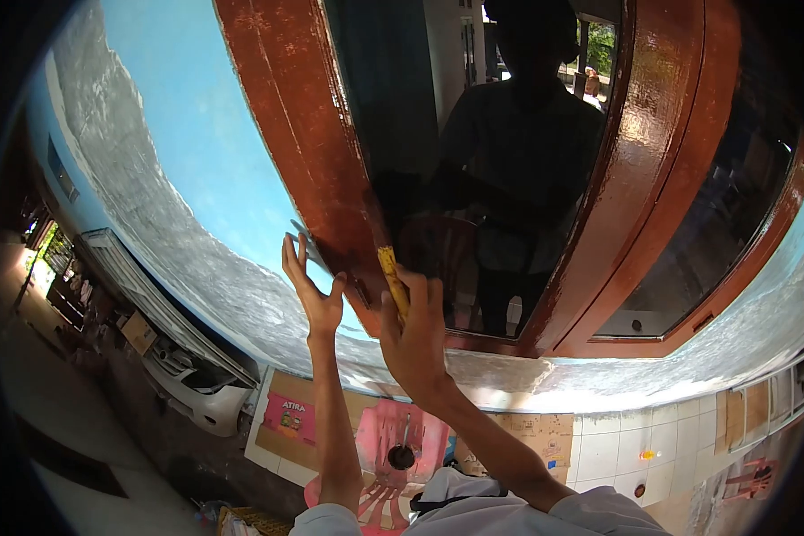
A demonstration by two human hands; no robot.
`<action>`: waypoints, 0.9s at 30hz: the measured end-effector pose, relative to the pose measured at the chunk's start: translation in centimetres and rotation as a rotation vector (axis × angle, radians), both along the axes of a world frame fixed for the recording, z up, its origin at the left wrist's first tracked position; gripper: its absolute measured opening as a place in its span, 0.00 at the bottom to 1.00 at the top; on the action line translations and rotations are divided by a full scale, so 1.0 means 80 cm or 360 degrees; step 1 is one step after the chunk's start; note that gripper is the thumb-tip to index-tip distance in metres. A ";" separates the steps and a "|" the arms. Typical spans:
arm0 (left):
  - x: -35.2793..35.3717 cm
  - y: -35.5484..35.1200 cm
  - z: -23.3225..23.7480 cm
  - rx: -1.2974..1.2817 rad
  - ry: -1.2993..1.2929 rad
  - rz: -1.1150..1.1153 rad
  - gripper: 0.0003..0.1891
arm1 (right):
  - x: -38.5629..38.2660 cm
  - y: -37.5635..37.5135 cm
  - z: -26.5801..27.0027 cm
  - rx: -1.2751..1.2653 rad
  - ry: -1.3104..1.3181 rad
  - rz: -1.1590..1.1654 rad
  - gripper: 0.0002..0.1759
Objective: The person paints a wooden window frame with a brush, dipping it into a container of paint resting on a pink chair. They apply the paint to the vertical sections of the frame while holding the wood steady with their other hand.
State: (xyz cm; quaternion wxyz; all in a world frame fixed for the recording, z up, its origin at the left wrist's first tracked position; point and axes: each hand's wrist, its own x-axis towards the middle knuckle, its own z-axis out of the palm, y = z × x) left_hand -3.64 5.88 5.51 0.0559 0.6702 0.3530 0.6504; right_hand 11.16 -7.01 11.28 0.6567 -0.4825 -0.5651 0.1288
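Observation:
My right hand [415, 335] is raised and shut on a paintbrush [389, 272] with a yellowish handle; its bristle end touches the inner edge of the brown wooden window frame [304, 152], near the lower left corner. My left hand [313, 286] is open with fingers spread, resting against the frame's outer edge where it meets the blue wall [188, 116]. The dark window glass [500, 170] shows a reflected silhouette of a person.
A second glossy brown frame section [661, 161] stands to the right. Below lie a grey unpainted wall band [241, 304], tiled floor [616, 447], a pink plastic chair [393, 447], cardboard sheets [286, 415] and a white car [192, 384] at lower left.

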 end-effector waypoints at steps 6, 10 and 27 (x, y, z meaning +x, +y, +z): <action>0.000 -0.001 0.001 -0.0018 -0.0038 -0.0028 0.53 | -0.003 0.007 0.046 0.0143 -0.0085 -0.0102 0.19; 0.004 -0.002 0.002 0.0004 -0.0090 -0.0053 0.53 | -0.024 0.020 0.033 -0.0057 -0.0104 -0.0099 0.21; 0.003 -0.006 0.003 -0.0026 -0.0034 -0.0022 0.53 | -0.029 0.007 0.013 -0.0021 -0.0122 -0.0094 0.20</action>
